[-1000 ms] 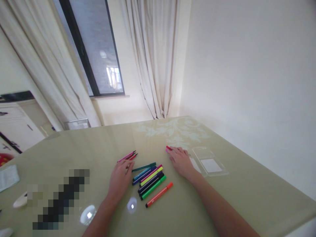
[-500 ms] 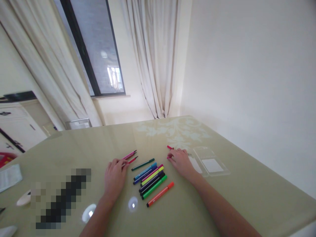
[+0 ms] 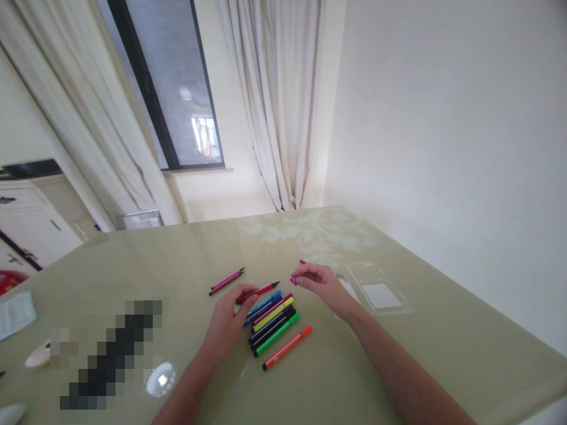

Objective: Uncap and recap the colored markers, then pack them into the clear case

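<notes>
My left hand (image 3: 228,316) is closed around a red marker (image 3: 267,288) whose bare dark tip points right. Between the fingertips of my right hand (image 3: 325,289) is a small pink marker cap (image 3: 294,280). A red cap (image 3: 303,261) lies just beyond that hand, partly hidden. Two uncapped markers, pink and dark red (image 3: 225,285), rest side by side beyond my left hand. Below the hands is a row of capped markers, among them a blue one (image 3: 266,302), a yellow one (image 3: 270,317), a green one (image 3: 277,334) and an orange one (image 3: 287,347). The dark green marker is hidden by my left hand.
A clear plastic case (image 3: 396,302) with a white card lies open on the glossy table (image 3: 443,354), right of my right hand. To the left are a round clear object (image 3: 160,379), a pixelated dark strip (image 3: 110,354) and a pale cloth-like item (image 3: 16,316). A wall borders the right side.
My left hand has moved right and toward me, carrying the red marker over the row. The pink and dark red markers stay behind. My right hand has shifted slightly left with the pink cap.
</notes>
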Demonstrator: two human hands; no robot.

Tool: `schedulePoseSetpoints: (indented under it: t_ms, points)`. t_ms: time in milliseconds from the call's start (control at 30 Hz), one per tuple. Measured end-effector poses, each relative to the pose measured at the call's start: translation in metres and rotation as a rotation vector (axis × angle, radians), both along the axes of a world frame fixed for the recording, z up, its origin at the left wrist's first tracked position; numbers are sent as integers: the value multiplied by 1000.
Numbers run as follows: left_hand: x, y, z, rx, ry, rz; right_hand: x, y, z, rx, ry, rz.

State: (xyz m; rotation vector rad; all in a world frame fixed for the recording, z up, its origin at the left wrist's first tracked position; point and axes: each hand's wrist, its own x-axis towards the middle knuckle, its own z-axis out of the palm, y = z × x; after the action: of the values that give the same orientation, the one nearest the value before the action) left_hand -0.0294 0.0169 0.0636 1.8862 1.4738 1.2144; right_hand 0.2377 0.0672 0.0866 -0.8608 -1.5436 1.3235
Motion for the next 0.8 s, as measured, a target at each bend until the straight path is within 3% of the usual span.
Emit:
schedulePoseSetpoints:
  t_ms: [100,233,367,533,667,800]
  points:
    - [-23,10,-9,32,99,148,1,2,-3,-2,3,-21]
    - [-57,21,-24,21,372,388,1,4,-7,6,-36,-30]
    - [-71,27,-32,-33,478,428,0,3,-7,20,-65,-36]
    - [-74,30,-31,-14,539,575,-1,1,-4,5,-27,-17]
    - [-73,28,-28,-134,577,543,-2,0,-4,-11,16,-9]
    - [-73,29,-28,-129,542,513,-2,1,-5,-24,31,-15]
